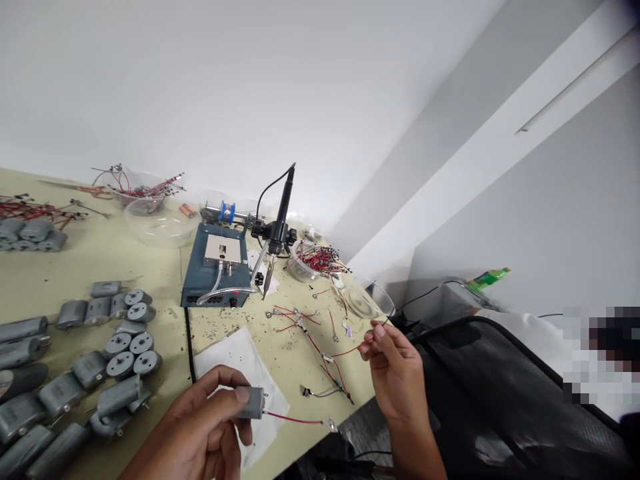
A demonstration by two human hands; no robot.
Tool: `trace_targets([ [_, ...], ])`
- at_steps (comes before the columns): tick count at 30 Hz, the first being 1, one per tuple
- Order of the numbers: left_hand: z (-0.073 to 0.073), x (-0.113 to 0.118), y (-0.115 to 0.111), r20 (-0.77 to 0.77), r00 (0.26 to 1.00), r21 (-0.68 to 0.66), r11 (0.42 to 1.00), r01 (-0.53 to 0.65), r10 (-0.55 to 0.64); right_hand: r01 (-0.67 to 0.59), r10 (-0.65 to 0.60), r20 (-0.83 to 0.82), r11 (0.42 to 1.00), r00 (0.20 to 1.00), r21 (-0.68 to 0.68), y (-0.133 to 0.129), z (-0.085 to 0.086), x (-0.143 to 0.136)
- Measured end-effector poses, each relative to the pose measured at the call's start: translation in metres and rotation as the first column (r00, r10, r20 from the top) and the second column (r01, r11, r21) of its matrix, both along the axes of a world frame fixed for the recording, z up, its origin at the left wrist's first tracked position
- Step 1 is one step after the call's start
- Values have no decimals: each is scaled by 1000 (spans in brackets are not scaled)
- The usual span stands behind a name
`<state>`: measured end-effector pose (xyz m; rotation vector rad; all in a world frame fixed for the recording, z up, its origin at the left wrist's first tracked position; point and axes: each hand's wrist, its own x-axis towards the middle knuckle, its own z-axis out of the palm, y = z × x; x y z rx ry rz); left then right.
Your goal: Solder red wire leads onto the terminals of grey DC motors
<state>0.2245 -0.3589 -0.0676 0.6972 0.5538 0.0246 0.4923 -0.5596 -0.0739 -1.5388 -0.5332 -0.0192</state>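
My left hand (215, 407) is closed around a small grey DC motor (253, 402), held over a white paper sheet (250, 357). From the motor's terminal end a red wire (295, 419) sticks out to the right, near a small shiny metal piece (333, 425). At the table's right edge my right hand (393, 353) pinches a thin red wire (347, 353) between thumb and fingers. A dark wire tip shows above those fingers. Between the hands lie loose red wires (310, 337) with small parts attached and a green-and-black wire piece (325, 393).
A blue soldering station (215, 267) with its soldering iron (283, 220) upright in a stand is at the back. Many grey motors (90, 367) fill the left. Bowls of red wires (317, 257) stand behind. A black mesh chair (480, 393) borders the right.
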Motion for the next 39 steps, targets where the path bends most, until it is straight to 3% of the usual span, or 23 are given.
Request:
trace_targets([
  [3, -3, 7, 4, 13, 998, 26, 997, -70, 69, -74, 74, 44, 997, 996, -12, 13, 21, 6],
  [7, -8, 16, 11, 56, 987, 39, 988, -150, 147, -287, 297, 61, 949, 953, -132, 38, 43, 13],
  [13, 13, 19, 22, 22, 978, 107, 972, -207, 206, -570, 622, -14, 707, 783, -418, 76, 74, 27],
  [17, 19, 22, 28, -12, 980, 112, 975, -194, 197, -626, 741, -20, 553, 672, -551, 99, 97, 36],
  [21, 10, 32, 32, -2, 983, 43, 982, -185, 186, -595, 826, 41, 439, 563, -673, 116, 107, 39],
  [24, -2, 42, 33, 75, 981, -58, 983, -175, 179, -563, 836, 104, 449, 539, -693, 124, 100, 35],
  [28, -13, 51, 33, 113, 963, -93, 967, -237, 247, -512, 806, 249, 546, 538, -663, 128, 80, 25],
  [31, -11, 52, 35, 89, 959, -55, 963, -264, 268, -505, 793, 348, 594, 501, -627, 126, 71, 19],
  [34, -4, 52, 40, 109, 975, -35, 981, -192, 194, -493, 770, 428, 634, 473, -595, 125, 67, 15],
  [36, -2, 52, 43, 118, 981, -39, 987, -153, 157, -496, 769, 454, 638, 450, -589, 127, 66, 13],
  [39, -3, 53, 43, 107, 972, -96, 975, -201, 211, -525, 794, 447, 608, 412, -596, 131, 62, 10],
])
